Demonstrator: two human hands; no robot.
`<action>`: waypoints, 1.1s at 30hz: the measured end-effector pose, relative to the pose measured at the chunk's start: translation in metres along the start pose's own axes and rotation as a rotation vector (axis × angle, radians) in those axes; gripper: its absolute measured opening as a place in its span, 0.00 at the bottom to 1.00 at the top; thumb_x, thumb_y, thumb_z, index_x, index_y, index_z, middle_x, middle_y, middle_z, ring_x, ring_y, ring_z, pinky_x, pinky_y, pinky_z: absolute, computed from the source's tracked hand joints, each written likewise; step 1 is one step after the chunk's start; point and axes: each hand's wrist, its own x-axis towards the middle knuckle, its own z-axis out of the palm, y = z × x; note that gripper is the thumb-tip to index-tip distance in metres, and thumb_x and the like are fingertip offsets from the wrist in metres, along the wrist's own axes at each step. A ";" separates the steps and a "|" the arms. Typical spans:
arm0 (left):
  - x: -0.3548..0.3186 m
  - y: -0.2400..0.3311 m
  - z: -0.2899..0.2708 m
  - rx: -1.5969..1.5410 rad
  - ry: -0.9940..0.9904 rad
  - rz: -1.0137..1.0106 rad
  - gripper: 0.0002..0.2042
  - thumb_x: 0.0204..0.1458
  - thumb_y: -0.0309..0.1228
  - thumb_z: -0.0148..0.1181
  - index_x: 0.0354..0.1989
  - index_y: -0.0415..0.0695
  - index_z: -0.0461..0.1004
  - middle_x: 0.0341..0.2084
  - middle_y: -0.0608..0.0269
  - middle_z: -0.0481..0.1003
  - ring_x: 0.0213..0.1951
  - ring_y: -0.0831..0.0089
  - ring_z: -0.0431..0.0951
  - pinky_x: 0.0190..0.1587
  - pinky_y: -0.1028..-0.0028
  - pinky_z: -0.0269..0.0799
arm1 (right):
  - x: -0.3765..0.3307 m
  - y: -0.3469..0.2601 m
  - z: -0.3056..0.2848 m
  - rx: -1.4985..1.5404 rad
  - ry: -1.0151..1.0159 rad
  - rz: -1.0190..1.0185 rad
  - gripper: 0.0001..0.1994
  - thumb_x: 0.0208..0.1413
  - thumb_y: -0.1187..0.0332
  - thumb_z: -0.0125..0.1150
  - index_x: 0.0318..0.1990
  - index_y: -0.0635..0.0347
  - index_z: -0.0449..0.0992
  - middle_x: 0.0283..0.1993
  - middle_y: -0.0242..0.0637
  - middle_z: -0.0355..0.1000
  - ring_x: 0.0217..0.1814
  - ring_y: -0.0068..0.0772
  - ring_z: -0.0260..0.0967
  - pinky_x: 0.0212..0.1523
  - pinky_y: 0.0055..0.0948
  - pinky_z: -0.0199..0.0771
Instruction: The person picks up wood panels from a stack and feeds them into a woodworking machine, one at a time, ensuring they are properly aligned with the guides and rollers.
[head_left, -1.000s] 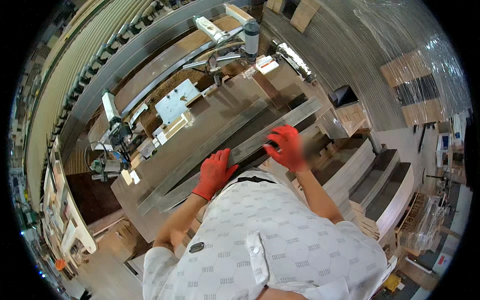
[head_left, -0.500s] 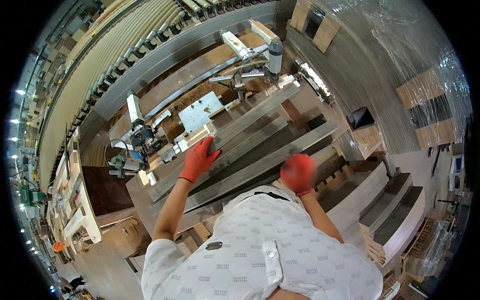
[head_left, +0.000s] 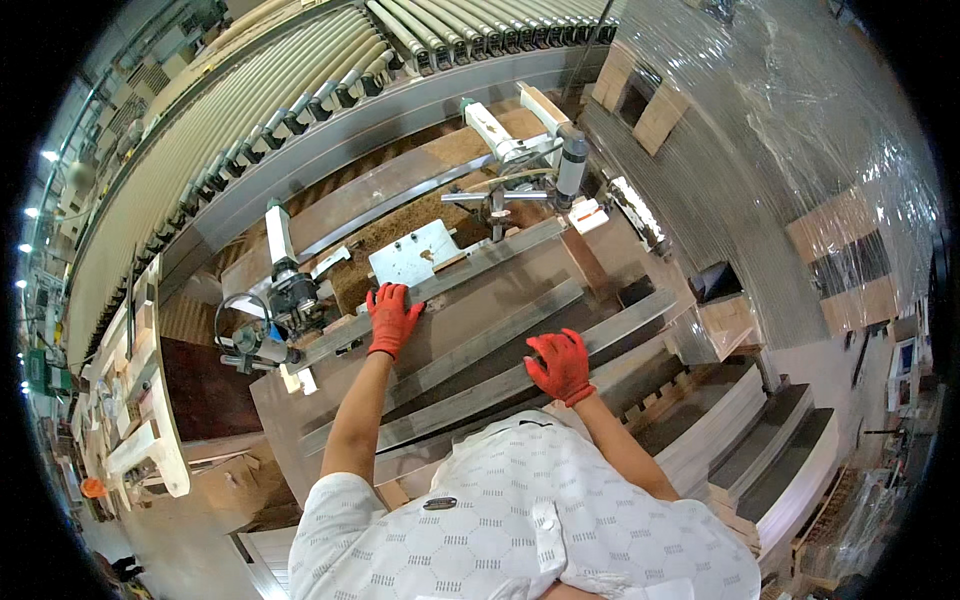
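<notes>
My left hand [head_left: 393, 318], in a red glove, lies on a long grey wooden strip [head_left: 475, 265] at the far side of the machine table [head_left: 470, 312]. Its fingers reach forward over the strip, with the thumb apart. Along its far side the strip runs close to a white metal plate [head_left: 413, 255]. My right hand [head_left: 560, 366], also red-gloved, is over the nearest strip [head_left: 630, 322], its fingers bent and apart with nothing between them. Another grey strip [head_left: 500, 325] lies slantwise between these two.
Machine units stand at the left [head_left: 290, 295] and right [head_left: 570, 170] of the plate. Beyond runs a roller conveyor [head_left: 290, 110]. Curved parts [head_left: 690, 415] are stacked at my right, near a film-wrapped stack [head_left: 730, 190]. A cluttered wooden board [head_left: 150, 400] is at the left.
The far strip has shifted away from me toward the white plate, with my left hand on it. My right hand has moved left, over the nearest strip. The view has shifted slightly.
</notes>
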 end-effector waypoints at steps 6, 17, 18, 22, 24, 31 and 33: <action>0.023 0.019 0.020 -0.157 0.005 0.067 0.26 0.52 0.47 0.75 0.52 0.42 0.79 0.53 0.52 0.79 0.63 0.49 0.73 0.71 0.52 0.63 | -0.011 0.009 0.016 -0.042 0.110 -0.032 0.15 0.57 0.58 0.69 0.50 0.49 0.82 0.45 0.31 0.81 0.49 0.38 0.79 0.67 0.50 0.68; 0.042 0.030 0.023 -0.192 -0.145 0.112 0.34 0.53 0.63 0.69 0.47 0.39 0.80 0.42 0.45 0.83 0.47 0.46 0.84 0.49 0.51 0.80 | -0.039 0.023 0.028 -0.132 0.108 -0.043 0.11 0.55 0.69 0.62 0.45 0.52 0.84 0.43 0.37 0.82 0.49 0.45 0.80 0.67 0.57 0.72; 0.046 0.036 0.027 -0.225 -0.162 0.085 0.36 0.52 0.65 0.68 0.48 0.39 0.79 0.41 0.47 0.84 0.45 0.47 0.85 0.47 0.49 0.80 | -0.038 0.025 0.026 -0.158 0.102 -0.061 0.11 0.56 0.69 0.61 0.46 0.53 0.84 0.44 0.37 0.82 0.49 0.46 0.79 0.68 0.56 0.71; 0.035 0.042 0.016 -0.109 -0.254 -0.002 0.37 0.54 0.69 0.63 0.49 0.43 0.78 0.40 0.49 0.84 0.45 0.50 0.86 0.44 0.50 0.80 | -0.024 0.002 0.020 -0.022 0.092 -0.054 0.10 0.60 0.68 0.58 0.45 0.56 0.84 0.45 0.38 0.82 0.50 0.48 0.78 0.68 0.54 0.70; 0.041 0.044 0.022 -0.132 -0.256 -0.007 0.36 0.55 0.69 0.62 0.49 0.43 0.78 0.40 0.50 0.84 0.44 0.50 0.86 0.43 0.51 0.79 | -0.024 0.015 0.025 -0.155 0.106 -0.098 0.10 0.61 0.67 0.58 0.45 0.56 0.84 0.45 0.38 0.82 0.50 0.49 0.78 0.68 0.54 0.70; 0.045 0.041 0.022 -0.158 -0.245 -0.006 0.35 0.55 0.69 0.62 0.48 0.44 0.78 0.39 0.50 0.84 0.43 0.50 0.86 0.45 0.51 0.79 | -0.032 0.037 0.042 -0.209 0.120 -0.095 0.10 0.61 0.68 0.57 0.44 0.58 0.83 0.45 0.39 0.81 0.50 0.51 0.78 0.68 0.54 0.69; 0.042 0.044 0.017 -0.142 -0.281 -0.013 0.35 0.55 0.68 0.62 0.49 0.44 0.78 0.40 0.51 0.84 0.44 0.51 0.86 0.46 0.51 0.79 | -0.036 0.037 0.042 -0.285 0.118 -0.126 0.10 0.61 0.68 0.57 0.45 0.58 0.83 0.45 0.40 0.81 0.50 0.51 0.78 0.69 0.55 0.69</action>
